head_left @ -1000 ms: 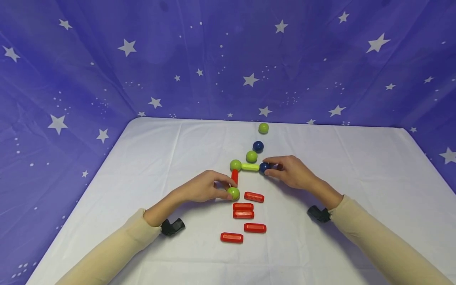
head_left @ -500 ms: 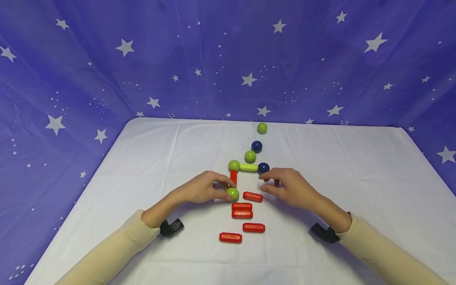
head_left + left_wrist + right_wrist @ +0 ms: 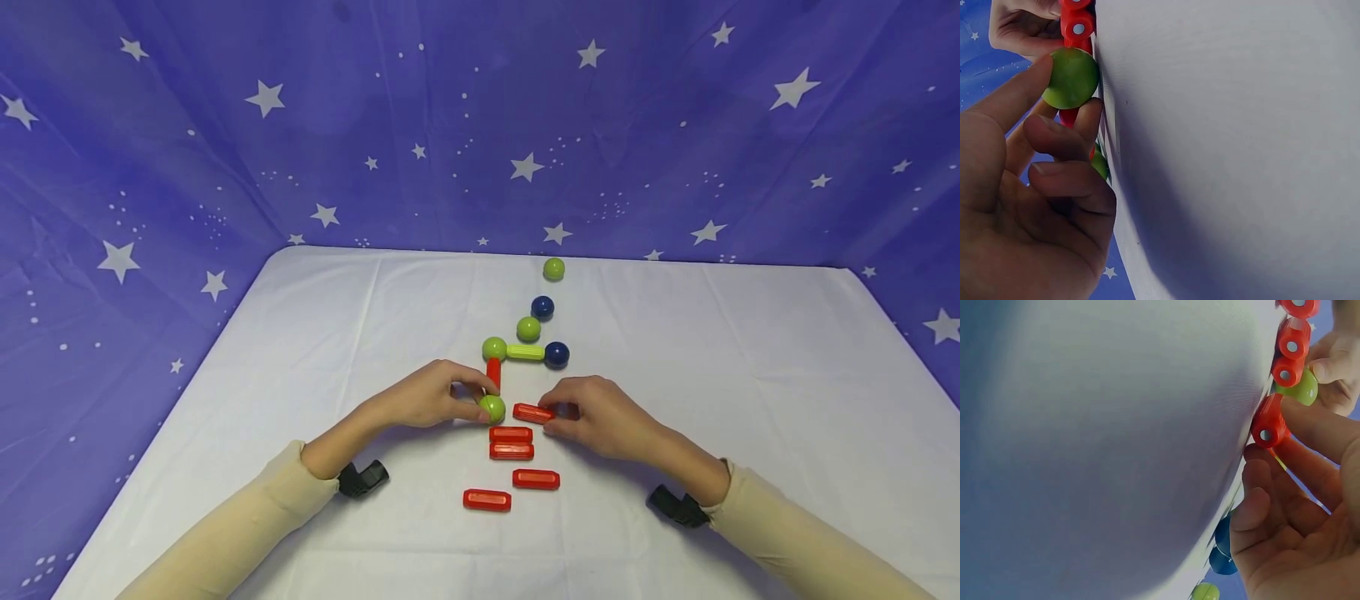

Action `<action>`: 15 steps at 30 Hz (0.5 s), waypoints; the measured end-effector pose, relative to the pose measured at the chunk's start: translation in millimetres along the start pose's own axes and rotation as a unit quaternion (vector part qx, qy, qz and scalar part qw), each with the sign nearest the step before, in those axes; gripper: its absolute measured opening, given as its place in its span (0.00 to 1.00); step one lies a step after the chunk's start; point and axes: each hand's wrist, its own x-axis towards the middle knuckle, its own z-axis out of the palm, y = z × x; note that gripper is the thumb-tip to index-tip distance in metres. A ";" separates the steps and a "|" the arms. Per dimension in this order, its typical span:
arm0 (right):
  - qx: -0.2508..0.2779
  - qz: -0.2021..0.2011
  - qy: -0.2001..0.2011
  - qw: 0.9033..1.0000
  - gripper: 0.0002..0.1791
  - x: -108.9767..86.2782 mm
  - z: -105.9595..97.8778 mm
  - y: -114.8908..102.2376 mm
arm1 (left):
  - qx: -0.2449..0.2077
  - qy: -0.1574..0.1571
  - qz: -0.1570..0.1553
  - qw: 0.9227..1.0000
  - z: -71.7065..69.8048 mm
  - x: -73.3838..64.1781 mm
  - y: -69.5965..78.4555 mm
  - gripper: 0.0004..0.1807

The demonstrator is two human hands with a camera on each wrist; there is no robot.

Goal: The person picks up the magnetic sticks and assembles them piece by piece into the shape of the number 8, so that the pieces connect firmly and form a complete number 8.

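My left hand [image 3: 435, 393] pinches a green ball [image 3: 1074, 78] between thumb and fingers on the table. A red magnetic rod [image 3: 493, 375] runs from that ball to another green ball [image 3: 494, 348]. From there a yellow-green rod [image 3: 526, 352] joins a dark blue ball [image 3: 557, 355]. To the right of the held ball, my right hand [image 3: 609, 417] pinches the near end of a red rod [image 3: 1268, 422] between thumb and fingers. That rod lies slightly slanted, its far end apart from the held ball.
Several red rods lie in front, a pair [image 3: 512, 443] side by side, others [image 3: 536, 479] nearer me. Behind the joined pieces are a loose green ball [image 3: 528, 328], a blue ball [image 3: 543, 307] and another green ball [image 3: 554, 268]. A starry purple cloth [image 3: 480, 125] hangs behind the white table [image 3: 712, 358].
My right hand has let go of the blue ball, come toward me and taken hold of the slanted red rod. The left hand has stayed on its green ball.
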 end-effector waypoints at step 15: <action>-0.015 0.000 0.009 1.000 0.11 2.1 2.1 -0.7 | 0.002 -0.003 -0.002 1.000 -0.1 0.1 -0.5 0.16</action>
